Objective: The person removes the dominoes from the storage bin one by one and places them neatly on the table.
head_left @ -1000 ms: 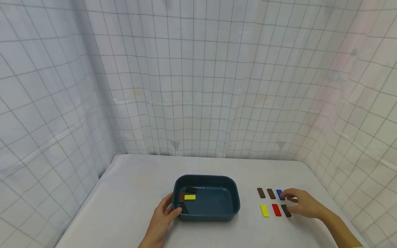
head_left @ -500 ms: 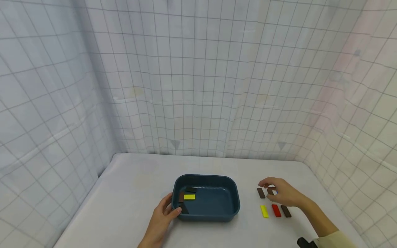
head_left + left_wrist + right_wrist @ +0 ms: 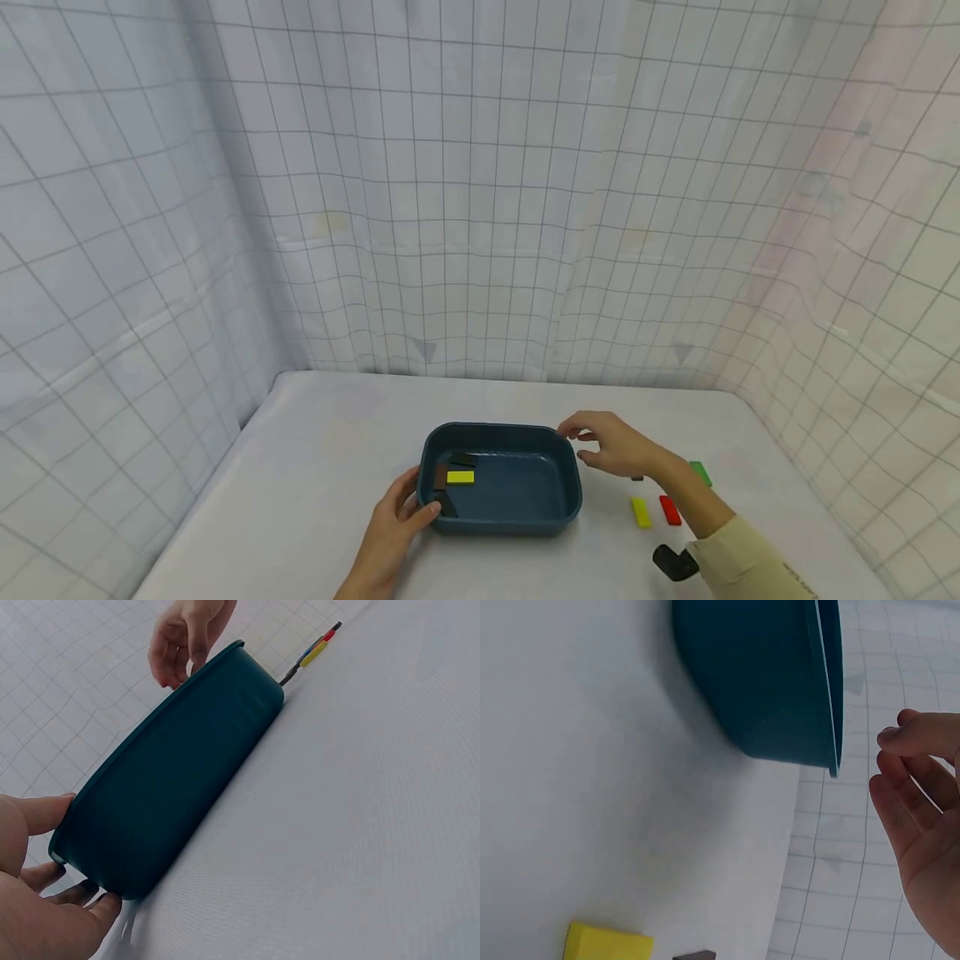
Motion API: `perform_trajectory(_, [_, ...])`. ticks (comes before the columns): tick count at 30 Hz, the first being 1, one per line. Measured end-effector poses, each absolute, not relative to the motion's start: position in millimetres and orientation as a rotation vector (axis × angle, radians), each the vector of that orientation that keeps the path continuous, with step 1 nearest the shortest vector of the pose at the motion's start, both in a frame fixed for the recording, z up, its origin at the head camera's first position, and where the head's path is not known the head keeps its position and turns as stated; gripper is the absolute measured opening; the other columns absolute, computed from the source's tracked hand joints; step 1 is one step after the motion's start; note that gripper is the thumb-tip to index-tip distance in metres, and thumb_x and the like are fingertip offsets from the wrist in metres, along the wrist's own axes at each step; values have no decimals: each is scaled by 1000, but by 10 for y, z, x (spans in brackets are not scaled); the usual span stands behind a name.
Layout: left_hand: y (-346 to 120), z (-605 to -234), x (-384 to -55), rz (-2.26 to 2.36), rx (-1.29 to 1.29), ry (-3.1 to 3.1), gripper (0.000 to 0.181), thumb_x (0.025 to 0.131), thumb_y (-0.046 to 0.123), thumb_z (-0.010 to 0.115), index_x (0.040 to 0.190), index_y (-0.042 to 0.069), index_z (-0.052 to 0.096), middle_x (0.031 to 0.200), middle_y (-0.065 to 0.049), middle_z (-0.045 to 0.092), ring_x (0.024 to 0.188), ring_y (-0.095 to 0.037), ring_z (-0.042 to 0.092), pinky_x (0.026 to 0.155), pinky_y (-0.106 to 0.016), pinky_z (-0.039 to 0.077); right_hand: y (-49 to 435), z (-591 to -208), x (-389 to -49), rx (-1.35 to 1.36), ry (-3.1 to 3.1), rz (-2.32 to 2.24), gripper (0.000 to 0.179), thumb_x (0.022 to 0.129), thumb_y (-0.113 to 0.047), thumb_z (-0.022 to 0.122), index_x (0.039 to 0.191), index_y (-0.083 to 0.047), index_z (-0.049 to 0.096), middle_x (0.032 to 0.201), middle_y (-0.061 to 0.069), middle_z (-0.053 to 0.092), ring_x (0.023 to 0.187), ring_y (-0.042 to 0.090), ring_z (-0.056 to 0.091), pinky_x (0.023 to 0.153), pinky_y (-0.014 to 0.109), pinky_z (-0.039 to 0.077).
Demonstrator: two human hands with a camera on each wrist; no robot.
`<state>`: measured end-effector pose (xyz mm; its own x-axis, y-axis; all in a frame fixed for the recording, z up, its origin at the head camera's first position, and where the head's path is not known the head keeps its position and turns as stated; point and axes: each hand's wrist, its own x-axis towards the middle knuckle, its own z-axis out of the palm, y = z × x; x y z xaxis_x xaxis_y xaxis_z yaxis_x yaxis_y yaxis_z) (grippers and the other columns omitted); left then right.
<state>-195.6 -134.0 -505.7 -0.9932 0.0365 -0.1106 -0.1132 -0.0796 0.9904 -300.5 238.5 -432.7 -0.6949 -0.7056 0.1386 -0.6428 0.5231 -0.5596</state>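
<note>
A dark blue-green plastic bin (image 3: 517, 527) stands on the white table. At its left end my left hand (image 3: 390, 529) grips the wall, thumb on the rim; the left wrist view shows that hand's fingers (image 3: 79, 892) under the bin's outer side. Inside, at the left, lie a yellow flat block (image 3: 461, 477) and several dark ones. Over the bin's right back corner hovers my right hand (image 3: 611, 442), fingers bent slightly and apart from the thumb. In the right wrist view nothing shows between its fingers (image 3: 904, 810), beside the bin (image 3: 757, 682).
Right of the bin lie a yellow block (image 3: 641, 512), a red block (image 3: 671, 510) and a green block (image 3: 701, 472). My right forearm covers other blocks; a blue one (image 3: 309, 651) shows in the left wrist view. White gridded curtains (image 3: 487, 208) surround the table.
My right hand has moved left from the blocks at the right to the bin's right back corner. The green block has come into view. My left hand stays on the bin.
</note>
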Motion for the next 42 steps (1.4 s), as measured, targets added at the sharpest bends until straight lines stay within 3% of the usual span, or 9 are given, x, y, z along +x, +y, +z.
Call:
perform_trajectory(23, [-1340, -5044, -1930, 2226, -98, 2062, 76, 98, 14, 73, 159, -2, 30, 161, -28, 31, 146, -47, 34, 112, -55, 40, 1198, -4576, -3246, -1384, 2492, -804, 40, 94, 7, 67, 132, -5, 65, 130, 2, 65, 119, 13, 61, 100, 27, 51])
perform_trajectory(37, [-1349, -5059, -1944, 2225, -60, 2044, 77, 98, 16, 74, 159, -1, 30, 162, -27, 30, 147, -47, 33, 112, -52, 41, 895, -4799, -3271, -1423, 2456, -728, 39, 93, 7, 67, 131, -6, 67, 128, 0, 66, 116, 8, 60, 101, 26, 50])
perform_trajectory(42, [-1353, -5064, -1944, 2231, -66, 2033, 76, 98, 15, 74, 159, 0, 31, 162, -26, 31, 147, -46, 33, 112, -53, 40, 837, -4844, -3248, -1402, 2470, -694, 41, 92, 9, 66, 130, -8, 68, 131, -1, 66, 123, 8, 58, 107, 27, 45])
